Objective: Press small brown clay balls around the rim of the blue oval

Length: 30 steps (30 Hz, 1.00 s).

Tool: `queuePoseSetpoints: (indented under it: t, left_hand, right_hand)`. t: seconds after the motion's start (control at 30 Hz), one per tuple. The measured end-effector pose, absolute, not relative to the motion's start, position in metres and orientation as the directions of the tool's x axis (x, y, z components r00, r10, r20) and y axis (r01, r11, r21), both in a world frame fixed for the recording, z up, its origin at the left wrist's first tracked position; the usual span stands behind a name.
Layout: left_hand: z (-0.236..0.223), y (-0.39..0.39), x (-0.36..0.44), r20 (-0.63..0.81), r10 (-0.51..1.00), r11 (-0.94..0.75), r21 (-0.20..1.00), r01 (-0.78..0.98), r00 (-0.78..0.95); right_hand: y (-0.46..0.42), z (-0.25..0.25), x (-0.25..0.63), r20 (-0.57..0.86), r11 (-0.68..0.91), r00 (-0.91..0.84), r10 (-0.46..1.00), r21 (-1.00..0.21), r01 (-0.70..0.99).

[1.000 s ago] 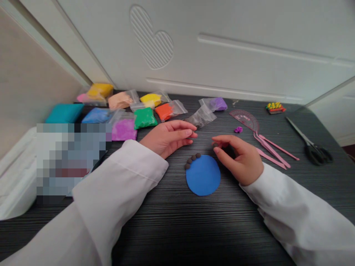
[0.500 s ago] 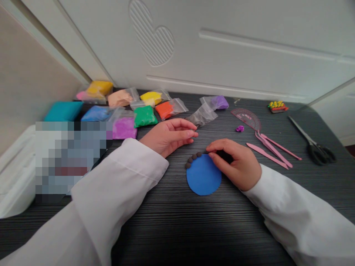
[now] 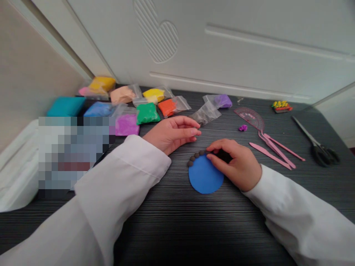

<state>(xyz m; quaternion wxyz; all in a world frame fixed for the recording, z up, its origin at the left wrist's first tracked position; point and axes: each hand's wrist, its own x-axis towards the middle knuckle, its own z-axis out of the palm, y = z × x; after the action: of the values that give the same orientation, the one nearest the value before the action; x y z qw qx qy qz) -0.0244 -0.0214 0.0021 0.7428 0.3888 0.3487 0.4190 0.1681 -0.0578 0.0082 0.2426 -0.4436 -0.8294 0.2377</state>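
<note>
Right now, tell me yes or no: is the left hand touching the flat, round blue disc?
No, black striped tabletop shows between the left hand and the blue disc.

Round sheet (image 3: 206, 175): glowing plain blue
Small balls (image 3: 196, 154): showing dark grey
Tabletop (image 3: 172, 221): running black with fine stripes
Right tools (image 3: 270, 156): showing pink

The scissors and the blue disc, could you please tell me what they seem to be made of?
The scissors look like steel in the blades, grey with a dull metallic finish, and probably plastic in the smooth black handles.
The blue disc is matte and evenly coloured, likely modelling clay, though foam sheet is possible.
</note>
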Motion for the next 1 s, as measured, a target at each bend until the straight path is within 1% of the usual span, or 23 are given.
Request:
queuePoseSetpoints:
  t: [1.0]
  left_hand:
    - [0.0055, -0.0225, -0.0228, -0.217, 0.892, 0.363, 0.867, -0.342, 0.396]
  right_hand:
    - [-0.0553, 0.0086, 0.1674, 0.213, 0.541, -0.528, 0.822, -0.579, 0.609]
